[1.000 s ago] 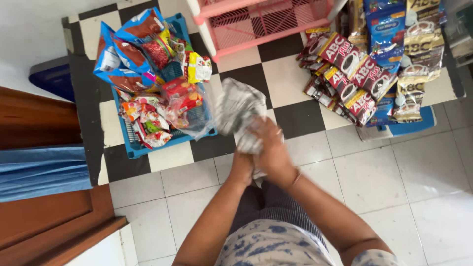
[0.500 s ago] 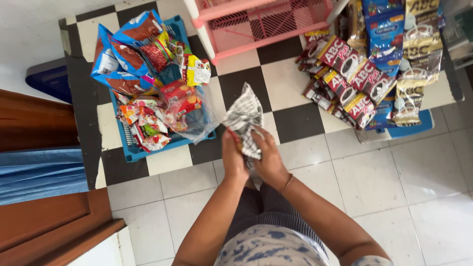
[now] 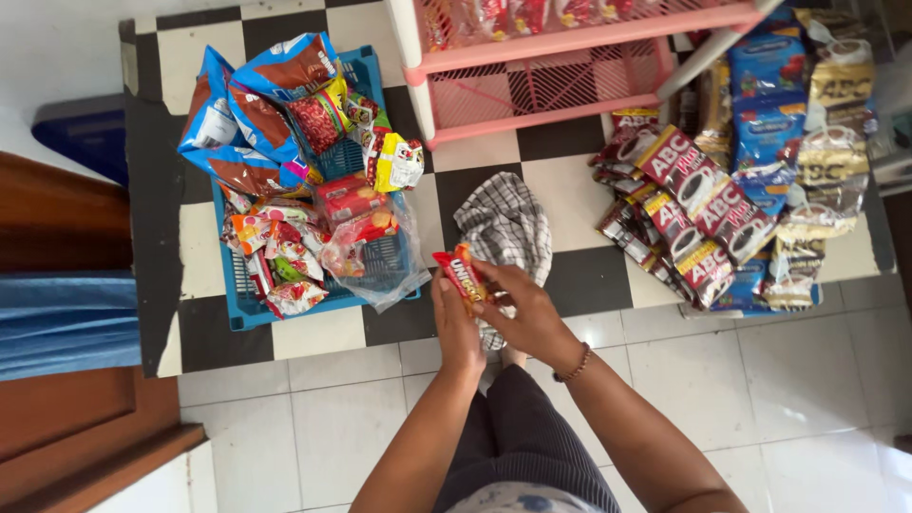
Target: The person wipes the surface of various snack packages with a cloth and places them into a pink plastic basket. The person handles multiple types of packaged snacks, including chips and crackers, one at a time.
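Since half a second ago, the checkered cloth [image 3: 505, 228] has been let go and a small red snack packet [image 3: 462, 275] taken up — pinched at frame centre between left hand [image 3: 456, 328] and right hand [image 3: 527, 318], both closed on it. At upper left, a blue basket [image 3: 249, 309] is heaped with snack bags; its far rim is hidden beneath them.

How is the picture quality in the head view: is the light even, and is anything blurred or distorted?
In the head view, soft daylight is fairly even, brightest on the white floor tiles at lower right; the shiny dark sachet strips show slight glare; the small red snack packet between both hands is sharp enough, without motion blur; the pink plastic rack leans outward near the top edge, a wide-angle effect.
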